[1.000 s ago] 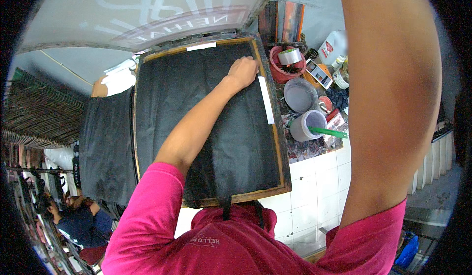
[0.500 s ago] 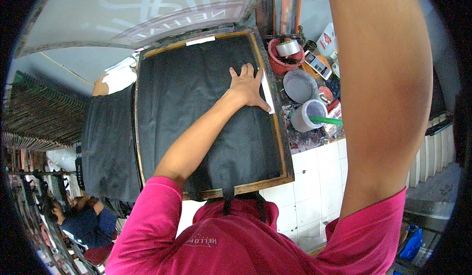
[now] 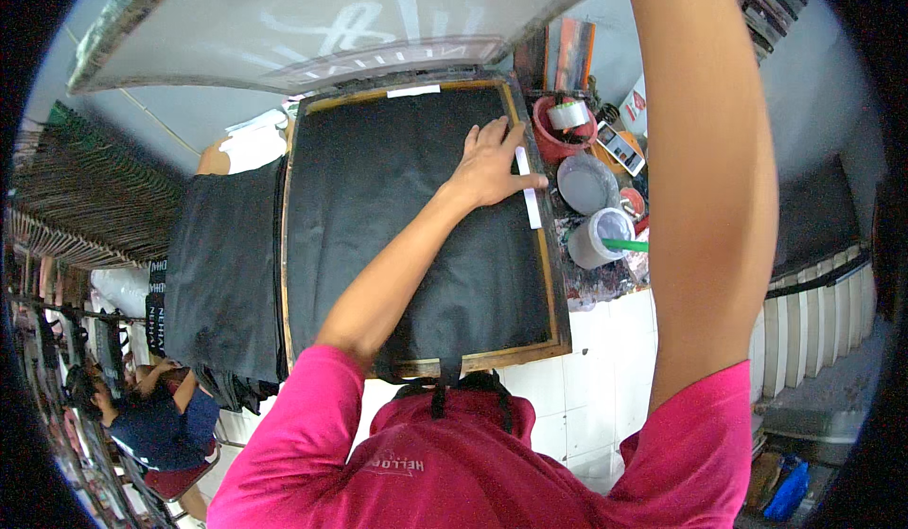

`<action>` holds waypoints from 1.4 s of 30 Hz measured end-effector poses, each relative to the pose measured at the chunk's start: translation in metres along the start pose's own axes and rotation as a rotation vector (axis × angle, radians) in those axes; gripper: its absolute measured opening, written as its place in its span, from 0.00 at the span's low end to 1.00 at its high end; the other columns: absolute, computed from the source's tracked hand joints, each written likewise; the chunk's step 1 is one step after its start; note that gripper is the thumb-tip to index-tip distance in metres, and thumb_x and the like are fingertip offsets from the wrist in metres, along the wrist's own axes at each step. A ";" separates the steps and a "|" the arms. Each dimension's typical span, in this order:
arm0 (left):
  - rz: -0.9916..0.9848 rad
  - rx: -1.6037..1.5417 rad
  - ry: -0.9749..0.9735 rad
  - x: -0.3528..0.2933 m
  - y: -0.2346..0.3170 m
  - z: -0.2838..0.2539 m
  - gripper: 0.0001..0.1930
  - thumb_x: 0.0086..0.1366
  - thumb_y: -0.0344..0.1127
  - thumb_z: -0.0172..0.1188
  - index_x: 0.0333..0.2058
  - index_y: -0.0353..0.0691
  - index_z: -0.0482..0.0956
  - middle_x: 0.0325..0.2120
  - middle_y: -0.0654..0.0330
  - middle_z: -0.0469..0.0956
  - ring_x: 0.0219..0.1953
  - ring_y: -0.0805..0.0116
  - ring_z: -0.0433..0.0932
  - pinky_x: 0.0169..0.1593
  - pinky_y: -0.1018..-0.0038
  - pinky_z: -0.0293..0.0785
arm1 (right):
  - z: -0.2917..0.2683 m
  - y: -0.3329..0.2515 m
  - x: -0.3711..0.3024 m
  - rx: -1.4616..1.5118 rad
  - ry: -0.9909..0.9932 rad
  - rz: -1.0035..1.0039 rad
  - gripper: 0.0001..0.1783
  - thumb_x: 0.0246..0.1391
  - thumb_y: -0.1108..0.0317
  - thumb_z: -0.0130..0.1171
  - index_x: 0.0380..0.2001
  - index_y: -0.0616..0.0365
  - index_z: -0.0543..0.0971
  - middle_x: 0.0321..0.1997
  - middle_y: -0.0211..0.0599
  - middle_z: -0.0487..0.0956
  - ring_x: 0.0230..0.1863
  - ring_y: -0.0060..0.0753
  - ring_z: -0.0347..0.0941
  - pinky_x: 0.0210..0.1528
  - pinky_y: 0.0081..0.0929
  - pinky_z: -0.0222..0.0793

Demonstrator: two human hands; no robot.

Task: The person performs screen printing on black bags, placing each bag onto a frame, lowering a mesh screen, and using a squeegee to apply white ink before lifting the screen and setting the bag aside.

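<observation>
My left hand (image 3: 490,165) lies open on a black fabric bag (image 3: 407,236), fingers spread near its far right edge. The thumb reaches over a white strip (image 3: 527,188) along that edge. Beneath the bag is a board with a wooden rim (image 3: 560,326), and dark straps (image 3: 440,392) hang over its near end. Another white strip (image 3: 413,91) sits at the far end. A printing screen (image 3: 284,27) with pale lettering is raised at a slant above the board's far side. My right arm (image 3: 705,179) stretches up past the top edge of the view, so the right hand is hidden.
Several black bags (image 3: 222,264) are piled at left. On the right are a red bucket (image 3: 546,136) with a tape roll, a phone (image 3: 621,148), a grey tub (image 3: 586,184) and a white pail (image 3: 591,245) with a green handle. A seated person (image 3: 170,415) is at lower left.
My left hand has slid toward the far end, its thumb now midway along the right white strip. The raised screen's tilt looks different, my right arm has shifted left, and the view has moved slightly.
</observation>
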State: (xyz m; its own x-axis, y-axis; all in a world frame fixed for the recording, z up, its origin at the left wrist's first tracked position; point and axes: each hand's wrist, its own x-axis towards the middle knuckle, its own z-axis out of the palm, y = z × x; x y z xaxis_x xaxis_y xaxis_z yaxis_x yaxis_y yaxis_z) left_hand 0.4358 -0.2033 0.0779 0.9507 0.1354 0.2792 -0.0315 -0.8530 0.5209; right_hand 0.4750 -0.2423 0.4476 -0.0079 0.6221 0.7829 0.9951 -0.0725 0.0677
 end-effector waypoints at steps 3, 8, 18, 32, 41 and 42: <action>0.045 -0.658 0.227 -0.045 0.029 -0.078 0.40 0.67 0.58 0.63 0.66 0.33 0.67 0.57 0.34 0.75 0.61 0.43 0.75 0.65 0.52 0.69 | -0.023 -0.023 -0.031 -0.130 -0.212 0.047 0.30 0.66 0.44 0.53 0.34 0.65 0.85 0.25 0.53 0.81 0.24 0.45 0.76 0.33 0.43 0.74; 0.078 -1.188 0.656 -0.214 0.036 -0.177 0.30 0.69 0.51 0.64 0.57 0.32 0.72 0.44 0.41 0.83 0.43 0.51 0.86 0.53 0.57 0.81 | -0.011 -0.109 -0.151 0.113 -0.166 0.296 0.21 0.63 0.53 0.63 0.43 0.63 0.85 0.41 0.49 0.86 0.43 0.42 0.84 0.48 0.32 0.75; -1.100 -1.697 0.470 -0.381 0.056 -0.080 0.11 0.72 0.30 0.56 0.44 0.24 0.72 0.49 0.29 0.79 0.52 0.42 0.83 0.60 0.53 0.80 | 0.119 -0.025 -0.202 0.326 -0.311 0.585 0.22 0.59 0.57 0.66 0.46 0.67 0.84 0.45 0.58 0.85 0.49 0.57 0.82 0.54 0.41 0.75; -1.114 -0.833 0.810 -0.376 0.042 -0.118 0.11 0.71 0.33 0.59 0.44 0.30 0.80 0.42 0.48 0.85 0.45 0.62 0.83 0.49 0.66 0.77 | 0.343 0.068 -0.147 0.043 -0.827 0.369 0.42 0.52 0.50 0.70 0.64 0.63 0.71 0.64 0.53 0.76 0.65 0.54 0.71 0.68 0.56 0.62; -0.999 0.046 0.804 -0.349 -0.051 -0.121 0.21 0.73 0.42 0.57 0.56 0.32 0.77 0.58 0.44 0.76 0.62 0.47 0.73 0.67 0.58 0.65 | 0.313 0.028 -0.213 0.153 -0.413 0.187 0.19 0.57 0.59 0.66 0.46 0.58 0.78 0.43 0.49 0.83 0.44 0.56 0.80 0.44 0.49 0.75; -1.035 0.016 0.794 -0.348 -0.049 -0.121 0.22 0.73 0.44 0.56 0.57 0.32 0.76 0.59 0.44 0.76 0.63 0.47 0.73 0.67 0.58 0.64 | 0.312 0.028 -0.222 0.149 -0.344 0.168 0.17 0.59 0.59 0.64 0.45 0.58 0.78 0.44 0.50 0.83 0.45 0.56 0.81 0.44 0.49 0.75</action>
State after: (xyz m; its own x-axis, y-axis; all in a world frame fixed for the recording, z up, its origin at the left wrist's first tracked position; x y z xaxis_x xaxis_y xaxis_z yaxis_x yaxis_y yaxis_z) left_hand 0.0697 -0.1475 0.0527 0.0907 0.9834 0.1570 0.6098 -0.1795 0.7720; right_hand 0.5353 -0.1387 0.0829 0.1641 0.8374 0.5214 0.9834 -0.0971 -0.1535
